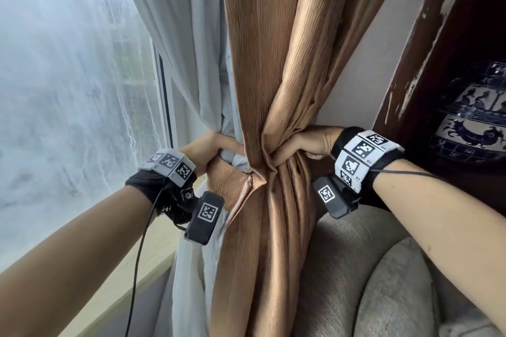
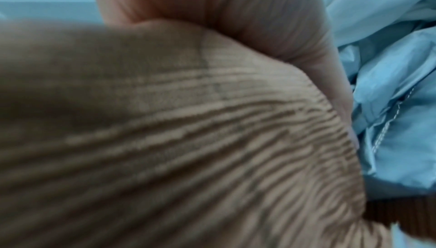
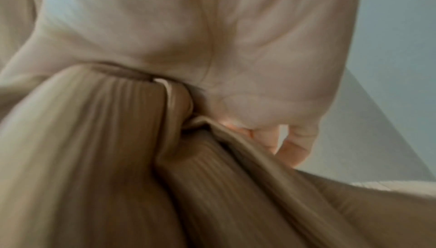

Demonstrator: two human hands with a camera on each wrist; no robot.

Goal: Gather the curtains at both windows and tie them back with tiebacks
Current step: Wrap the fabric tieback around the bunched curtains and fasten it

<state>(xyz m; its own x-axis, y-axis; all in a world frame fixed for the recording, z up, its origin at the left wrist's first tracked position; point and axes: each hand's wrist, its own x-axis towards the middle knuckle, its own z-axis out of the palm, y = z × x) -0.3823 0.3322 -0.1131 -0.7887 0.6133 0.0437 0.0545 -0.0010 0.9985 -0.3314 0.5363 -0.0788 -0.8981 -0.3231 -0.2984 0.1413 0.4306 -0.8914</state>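
A ribbed brown curtain (image 1: 273,49) hangs gathered at the middle of the head view, with a pale blue sheer curtain (image 1: 189,44) bunched behind it on the left. A tieback band (image 1: 230,186) of the same brown ribbed cloth wraps the bundle from the left. My left hand (image 1: 213,150) grips that band and the sheer at the bundle's left side; the left wrist view shows the band (image 2: 165,140) close up under my thumb (image 2: 235,9). My right hand (image 1: 298,145) clutches the pinched brown folds (image 3: 118,158) at the waist, fingers curled into the cloth.
A fogged window (image 1: 68,90) fills the left, its sill (image 1: 153,262) below my left forearm. A grey plush armchair (image 1: 369,268) stands low right. A dark wooden cabinet (image 1: 427,63) holding a blue-and-white vase (image 1: 476,117) stands at the right.
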